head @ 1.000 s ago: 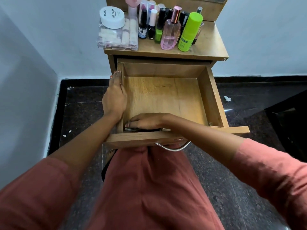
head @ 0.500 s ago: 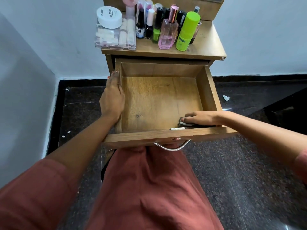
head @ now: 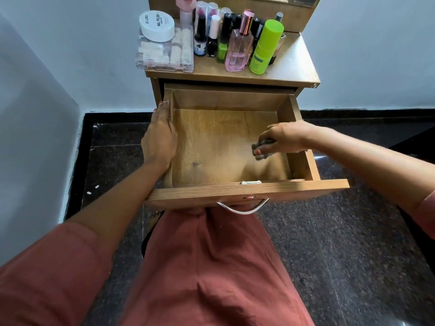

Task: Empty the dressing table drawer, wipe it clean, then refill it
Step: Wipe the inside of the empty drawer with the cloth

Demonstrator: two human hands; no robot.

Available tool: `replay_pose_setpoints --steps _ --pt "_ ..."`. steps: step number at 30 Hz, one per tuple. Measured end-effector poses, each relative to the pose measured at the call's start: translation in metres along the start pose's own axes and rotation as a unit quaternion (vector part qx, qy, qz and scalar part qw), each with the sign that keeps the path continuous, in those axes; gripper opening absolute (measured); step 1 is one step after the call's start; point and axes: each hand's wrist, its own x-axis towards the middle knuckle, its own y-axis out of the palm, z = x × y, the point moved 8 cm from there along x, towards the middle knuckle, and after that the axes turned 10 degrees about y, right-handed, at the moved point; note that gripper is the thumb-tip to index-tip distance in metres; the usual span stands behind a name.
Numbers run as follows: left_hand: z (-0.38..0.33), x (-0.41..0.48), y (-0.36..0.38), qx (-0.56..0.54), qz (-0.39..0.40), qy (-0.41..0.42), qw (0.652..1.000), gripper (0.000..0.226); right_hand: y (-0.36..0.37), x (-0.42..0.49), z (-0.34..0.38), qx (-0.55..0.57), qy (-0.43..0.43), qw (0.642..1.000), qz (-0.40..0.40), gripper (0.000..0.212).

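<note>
The wooden drawer (head: 247, 192) is pulled out of the dressing table, and nothing lies on its bottom. My left hand (head: 161, 140) grips the drawer's left wall. My right hand (head: 284, 137) is inside at the right, shut on a small folded grey checked cloth (head: 261, 149) just above the drawer floor. On the tabletop (head: 294, 64) stand the cosmetics: a clear organiser box (head: 164, 54) with a white round jar (head: 156, 25) on it, a pink perfume bottle (head: 239, 49), a lime green bottle (head: 264, 48) and several small nail polish bottles.
A metal handle (head: 242, 208) hangs from the drawer front, over my lap in a rust-coloured garment. White walls close in at the left and behind. Dark speckled granite floor lies on both sides. A dark piece of furniture (head: 416, 140) sits at the right edge.
My right hand has swept the cloth from the front left corner along the front edge, then lifted back to the middle right of the drawer. My left hand has stayed on the left wall.
</note>
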Motion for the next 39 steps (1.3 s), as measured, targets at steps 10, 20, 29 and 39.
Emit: replay_pose_setpoints --steps 10,20,29,39 --pt "-0.002 -0.002 -0.001 0.007 0.003 -0.006 1.0 0.044 0.066 -0.021 -0.015 -0.389 -0.102 0.915 0.038 0.03" --pt "-0.002 -0.003 -0.001 0.004 0.009 -0.005 1.0 0.045 0.049 0.01 -0.021 -0.37 -0.011 0.927 0.059 0.034" --pt "-0.003 -0.004 -0.002 0.003 0.009 -0.004 1.0 0.044 0.055 -0.005 -0.018 -0.421 -0.04 0.906 0.015 0.032" --pt "-0.002 -0.001 0.0 0.002 0.0 0.008 1.0 0.044 0.069 -0.011 -0.02 -0.376 -0.027 0.926 0.037 0.029"
